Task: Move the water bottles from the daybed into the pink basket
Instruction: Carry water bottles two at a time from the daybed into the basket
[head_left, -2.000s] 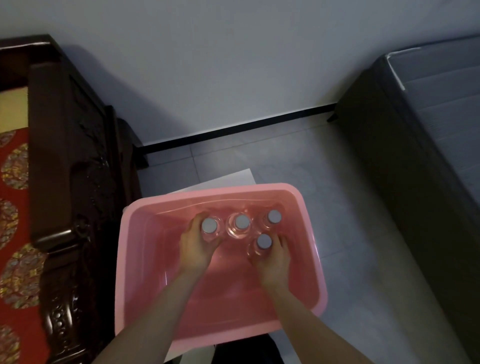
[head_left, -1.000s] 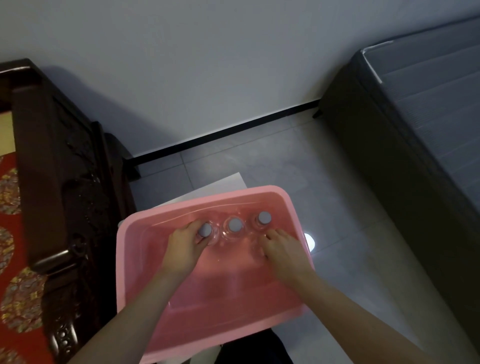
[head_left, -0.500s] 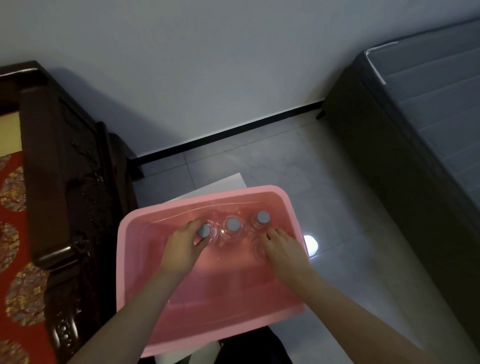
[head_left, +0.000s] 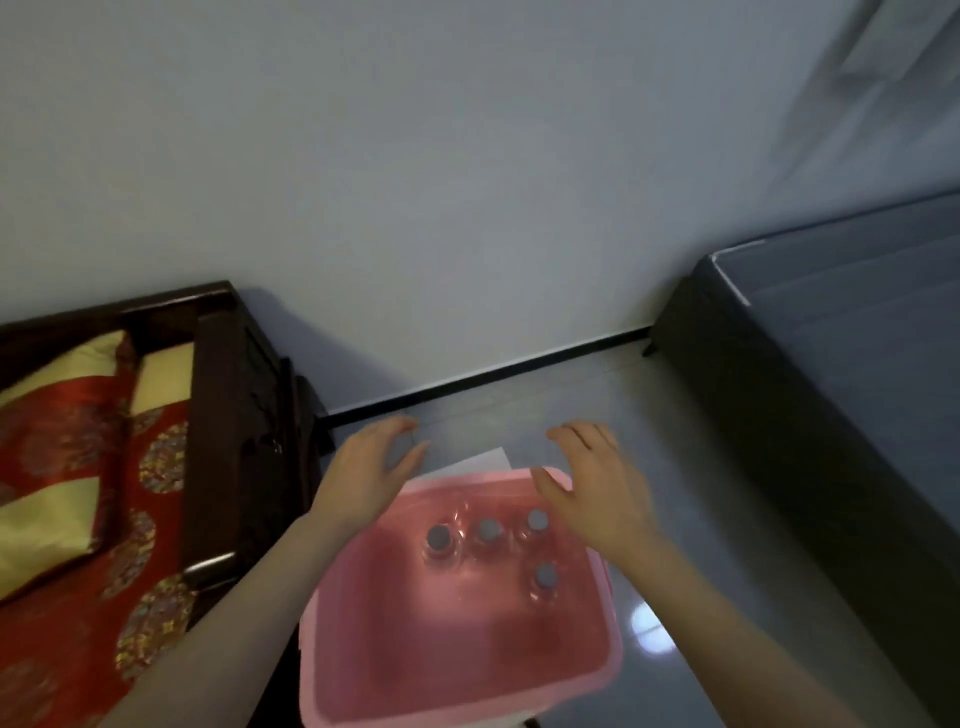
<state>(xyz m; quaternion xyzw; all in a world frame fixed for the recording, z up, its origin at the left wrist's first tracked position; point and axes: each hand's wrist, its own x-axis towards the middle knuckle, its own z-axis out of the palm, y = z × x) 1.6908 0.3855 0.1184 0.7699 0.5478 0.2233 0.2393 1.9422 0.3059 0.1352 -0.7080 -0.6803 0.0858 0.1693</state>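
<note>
Bottles (head_left: 487, 531) stand in pink basket (head_left: 447, 670), clear of left hand (head_left: 371, 470) and right hand (head_left: 597, 491), fingers (head_left: 582, 431) spread.

One view only: head-worn, wide-angle. It faces forward and down from above the person's forearms, which enter at the bottom edge. The pink basket (head_left: 441, 649) lies low centre, near beneath the lens and seen almost from overhead, so the bottles (head_left: 487, 529) show mostly as caps. The left hand (head_left: 371, 467) and right hand (head_left: 597, 488) sit mid-frame, over the basket's far rim. The daybed (head_left: 223, 415) is cut by the left edge and a dark bed (head_left: 831, 364) by the right, with floor (head_left: 649, 441) between. The wall (head_left: 415, 182) fills the upper half.
</note>
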